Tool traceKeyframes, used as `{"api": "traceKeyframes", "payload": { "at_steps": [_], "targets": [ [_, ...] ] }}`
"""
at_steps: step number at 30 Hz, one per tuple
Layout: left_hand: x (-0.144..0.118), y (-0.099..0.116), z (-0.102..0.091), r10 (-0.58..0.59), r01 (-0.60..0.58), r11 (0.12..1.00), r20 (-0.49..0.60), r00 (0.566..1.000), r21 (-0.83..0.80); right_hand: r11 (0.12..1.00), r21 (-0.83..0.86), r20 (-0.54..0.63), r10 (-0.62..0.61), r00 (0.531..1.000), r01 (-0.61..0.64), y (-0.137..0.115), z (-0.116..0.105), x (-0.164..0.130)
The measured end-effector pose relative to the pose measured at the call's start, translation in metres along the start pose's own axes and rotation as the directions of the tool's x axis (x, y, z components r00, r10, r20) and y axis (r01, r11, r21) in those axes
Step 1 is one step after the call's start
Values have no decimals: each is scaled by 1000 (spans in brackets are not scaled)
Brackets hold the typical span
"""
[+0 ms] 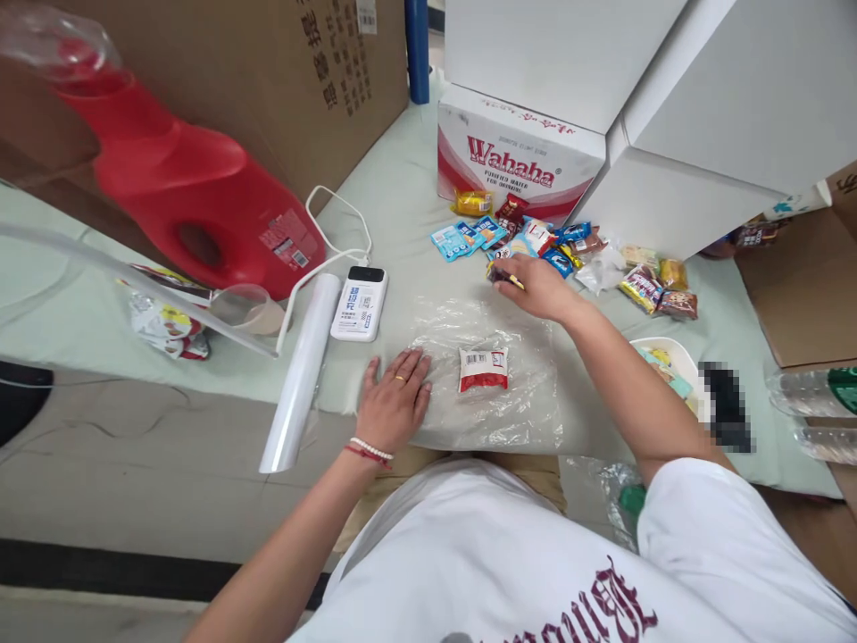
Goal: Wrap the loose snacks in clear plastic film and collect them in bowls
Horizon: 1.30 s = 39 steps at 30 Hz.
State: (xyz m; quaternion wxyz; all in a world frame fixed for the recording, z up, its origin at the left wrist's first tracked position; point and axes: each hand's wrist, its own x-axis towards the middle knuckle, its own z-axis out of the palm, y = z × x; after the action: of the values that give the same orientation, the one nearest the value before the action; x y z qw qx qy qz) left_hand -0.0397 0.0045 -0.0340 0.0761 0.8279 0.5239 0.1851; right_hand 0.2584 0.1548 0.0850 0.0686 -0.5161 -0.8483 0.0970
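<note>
Surface: pale green table (402, 205), clear plastic sheet (495, 375) spread on it.
Left hand (395, 402): flat, fingers open, pressing sheet edge.
Right hand (536, 286): pinching dark snack packet (502, 275) beside snack pile (569, 246).
Sheet centre: red-white packet (483, 369).

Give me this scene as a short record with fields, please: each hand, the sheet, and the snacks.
left hand: left hand flat, palm down on the clear plastic sheet
right hand: right hand pinching a small snack packet at the snack pile
on sheet: one red and white packet
beside: film roll, white device, red jug
</note>
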Motion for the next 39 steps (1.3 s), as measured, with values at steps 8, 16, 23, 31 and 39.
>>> {"api": "traceKeyframes", "payload": {
  "at_steps": [8,16,23,31,39],
  "targets": [
    [-10,-5,-7,60,-86,993,-292,954,-76,988,63,399,-152,904,138,-42,29,-14],
    [-45,-5,-24,544,-547,824,-65,837,-150,935,306,37,-198,979,178,-39,31,-126],
    [-42,-27,-18,459,-428,849,30,888,-309,941,325,-17,-93,996,94,-40,89,-241],
    [38,-21,-47,15,76,905,209,978,-420,853,519,-44,91,995,-55,-8,51,-185],
    [27,5,-46,478,-501,833,-151,865,-235,749,569,191,282,940,-340,3,42,-121]
  ]
}}
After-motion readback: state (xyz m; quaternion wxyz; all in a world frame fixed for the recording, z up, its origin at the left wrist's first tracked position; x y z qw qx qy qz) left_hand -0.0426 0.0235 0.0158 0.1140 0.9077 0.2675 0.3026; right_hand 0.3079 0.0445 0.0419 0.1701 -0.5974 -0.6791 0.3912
